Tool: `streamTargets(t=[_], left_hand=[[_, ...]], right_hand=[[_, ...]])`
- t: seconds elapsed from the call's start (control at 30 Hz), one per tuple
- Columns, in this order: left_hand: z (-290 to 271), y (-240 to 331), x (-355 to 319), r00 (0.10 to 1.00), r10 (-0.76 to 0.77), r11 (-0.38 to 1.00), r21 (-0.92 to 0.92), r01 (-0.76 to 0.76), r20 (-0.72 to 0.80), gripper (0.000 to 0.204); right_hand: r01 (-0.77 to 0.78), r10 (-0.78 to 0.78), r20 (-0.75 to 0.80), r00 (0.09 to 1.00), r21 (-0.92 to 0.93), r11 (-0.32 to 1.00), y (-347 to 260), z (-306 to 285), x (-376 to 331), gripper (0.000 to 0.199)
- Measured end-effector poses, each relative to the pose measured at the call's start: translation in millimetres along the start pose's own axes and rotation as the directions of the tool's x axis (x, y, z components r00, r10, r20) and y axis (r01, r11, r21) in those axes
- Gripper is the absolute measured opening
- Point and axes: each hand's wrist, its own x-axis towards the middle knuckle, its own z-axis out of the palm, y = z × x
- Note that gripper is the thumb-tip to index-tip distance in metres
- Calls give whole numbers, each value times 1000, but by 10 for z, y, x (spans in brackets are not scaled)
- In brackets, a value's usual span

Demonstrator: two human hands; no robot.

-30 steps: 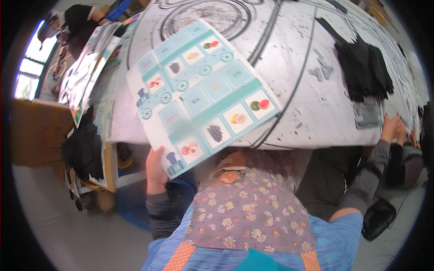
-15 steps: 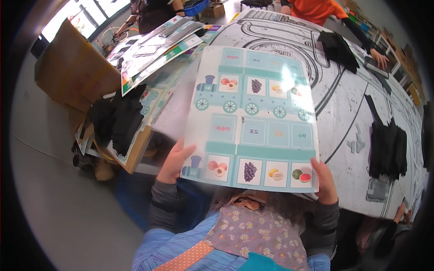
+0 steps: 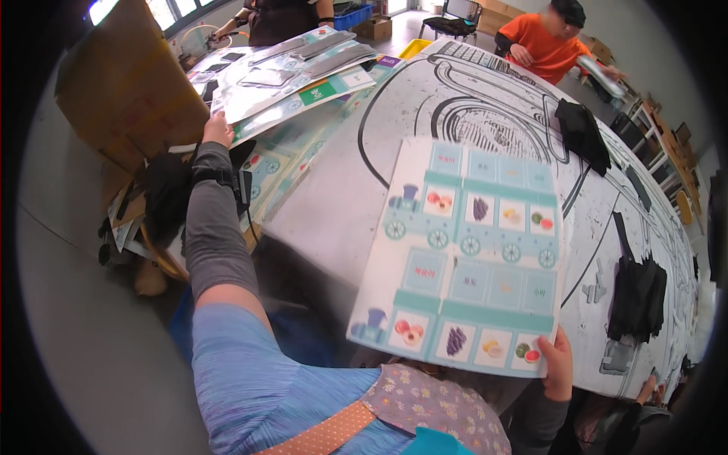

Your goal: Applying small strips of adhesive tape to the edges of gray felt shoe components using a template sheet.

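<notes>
My right hand [image 3: 557,362] pinches the lower right corner of a laminated picture sheet [image 3: 493,311]. The sheet shows train cars with peaches, grapes, yellow melons and watermelon in two rows, tilted over the near edge of the table. At the far left, my left hand [image 3: 218,130] closes on the near corner of a glossy laminated sheet [image 3: 262,108] on a stack. Its thumb side and fingers show only in part there. Grey flat pouches [image 3: 269,78] lie on top of that sheet.
A big white table [image 3: 326,220] with black line drawing spreads ahead. Black cloth bundles [image 3: 639,296] and small grey pieces [image 3: 594,288] lie on it. A brown cardboard box [image 3: 125,91] stands left. One person in orange [image 3: 535,45] works opposite; another in black [image 3: 284,17] stands behind the stack.
My left hand has let go of the fruit sheet and reached out to the stack at the far left. My right hand has carried the sheet right and lower. The person in orange has lifted something pale.
</notes>
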Motion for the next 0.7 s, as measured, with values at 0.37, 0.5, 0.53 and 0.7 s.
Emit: streamTargets(t=[0.37,0.5,0.53,0.7], left_hand=[[257,-28,551,976,-26,997,-62,40,217,28],[333,-80,561,923,-88,973,-167,161,375,39],[364,-89,536,895,-100,960,-195,202,434,44],[514,22,129,863,161,960,-281,-24,478,57]], right_hand=[[-52,53,-152,987,14,999,-36,-132,-282,58],[33,-22,-122,992,90,995,-169,-143,-72,59],[50,-38,-114,993,105,993,-213,-119,-3,59],[75,-68,-46,997,175,982,-578,227,587,59]])
